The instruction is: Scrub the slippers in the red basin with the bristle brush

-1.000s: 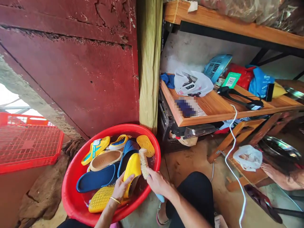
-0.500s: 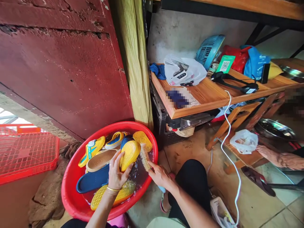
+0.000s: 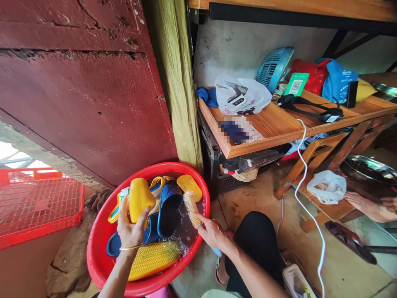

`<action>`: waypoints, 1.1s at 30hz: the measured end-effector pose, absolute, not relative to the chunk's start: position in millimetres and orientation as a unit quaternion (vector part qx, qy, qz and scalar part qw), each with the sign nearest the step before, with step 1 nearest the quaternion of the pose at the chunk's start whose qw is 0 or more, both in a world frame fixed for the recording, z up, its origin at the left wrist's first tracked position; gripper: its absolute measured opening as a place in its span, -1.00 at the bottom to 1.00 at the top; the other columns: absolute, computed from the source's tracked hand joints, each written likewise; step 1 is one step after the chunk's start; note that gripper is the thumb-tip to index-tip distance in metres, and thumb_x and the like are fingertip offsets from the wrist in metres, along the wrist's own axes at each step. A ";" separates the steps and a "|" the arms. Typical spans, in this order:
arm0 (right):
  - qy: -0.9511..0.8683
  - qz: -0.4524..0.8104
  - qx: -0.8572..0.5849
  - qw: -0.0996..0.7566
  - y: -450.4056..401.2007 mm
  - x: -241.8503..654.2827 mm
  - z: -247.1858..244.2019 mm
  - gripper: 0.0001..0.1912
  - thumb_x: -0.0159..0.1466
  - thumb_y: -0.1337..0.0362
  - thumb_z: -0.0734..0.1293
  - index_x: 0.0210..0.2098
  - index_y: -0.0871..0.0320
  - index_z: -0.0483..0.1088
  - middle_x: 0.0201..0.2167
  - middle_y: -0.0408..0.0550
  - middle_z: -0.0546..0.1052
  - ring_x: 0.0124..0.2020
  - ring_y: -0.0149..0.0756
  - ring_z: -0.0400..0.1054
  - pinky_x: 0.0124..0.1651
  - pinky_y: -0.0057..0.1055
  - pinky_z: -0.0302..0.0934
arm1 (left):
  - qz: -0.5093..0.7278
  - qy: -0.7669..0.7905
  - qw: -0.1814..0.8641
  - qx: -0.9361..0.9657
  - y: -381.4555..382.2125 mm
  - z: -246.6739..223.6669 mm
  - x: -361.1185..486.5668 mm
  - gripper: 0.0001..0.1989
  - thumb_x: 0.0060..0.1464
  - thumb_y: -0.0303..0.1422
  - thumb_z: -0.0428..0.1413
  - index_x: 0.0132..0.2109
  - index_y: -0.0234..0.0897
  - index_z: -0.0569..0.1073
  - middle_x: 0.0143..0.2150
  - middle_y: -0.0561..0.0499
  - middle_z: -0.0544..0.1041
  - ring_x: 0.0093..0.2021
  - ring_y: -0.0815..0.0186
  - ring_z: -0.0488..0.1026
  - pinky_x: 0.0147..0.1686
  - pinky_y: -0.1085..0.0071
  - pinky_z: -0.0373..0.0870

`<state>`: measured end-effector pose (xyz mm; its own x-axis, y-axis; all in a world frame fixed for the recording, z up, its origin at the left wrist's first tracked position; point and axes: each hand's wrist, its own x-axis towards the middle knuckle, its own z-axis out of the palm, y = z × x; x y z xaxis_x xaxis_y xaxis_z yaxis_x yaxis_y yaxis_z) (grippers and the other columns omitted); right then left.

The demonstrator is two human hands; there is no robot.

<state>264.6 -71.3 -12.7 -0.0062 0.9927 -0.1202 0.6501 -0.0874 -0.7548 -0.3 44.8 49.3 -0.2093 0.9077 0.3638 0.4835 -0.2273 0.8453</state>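
My left hand (image 3: 130, 227), with a bangle at the wrist, grips a yellow shoe (image 3: 140, 198) raised over the left part of a red basin (image 3: 93, 248). A scrubbing brush (image 3: 192, 209) with pale bristles is in my right hand (image 3: 212, 234), above the basin's right side. Dark, sudsy water fills the basin. In it lie a dark blue clog (image 3: 170, 209), a yellow patterned sole (image 3: 155, 258) at the front, another yellow sole (image 3: 189, 186) at the back, and several other shoes partly hidden by my left hand.
A wooden tray table (image 3: 266, 124) holds a white bag (image 3: 243, 95), a blue fan (image 3: 274, 68) and a headset. A white cable (image 3: 305, 174) hangs down to the floor. Red crates (image 3: 40, 203) stand left. At right, another person's hand is near a plastic bag (image 3: 327, 186).
My left hand has moved left with the yellow shoe and turned it. The blue clog now shows more fully. The view has shifted slightly, and my right hand still holds the brush.
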 end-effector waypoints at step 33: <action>-0.636 0.334 -0.675 0.167 -64.8 262.0 3.2 -0.40 0.34 0.22 0.22 0.36 0.07 0.20 0.13 0.03 0.53 0.06 -0.12 0.44 0.12 -0.29 0.24 | -0.083 0.481 0.276 0.828 -12.8 -34.5 -46.8 -0.35 -0.20 -0.41 0.11 0.14 -0.18 0.54 0.16 -0.33 0.52 0.19 -0.20 0.42 0.20 -0.08 0.24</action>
<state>262.0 -64.8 3.2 -0.0321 0.9702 -0.2400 0.7474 -0.1361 -0.6503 -46.8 -12.8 -34.5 0.5239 0.7503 -0.4033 0.8422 -0.3852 0.3774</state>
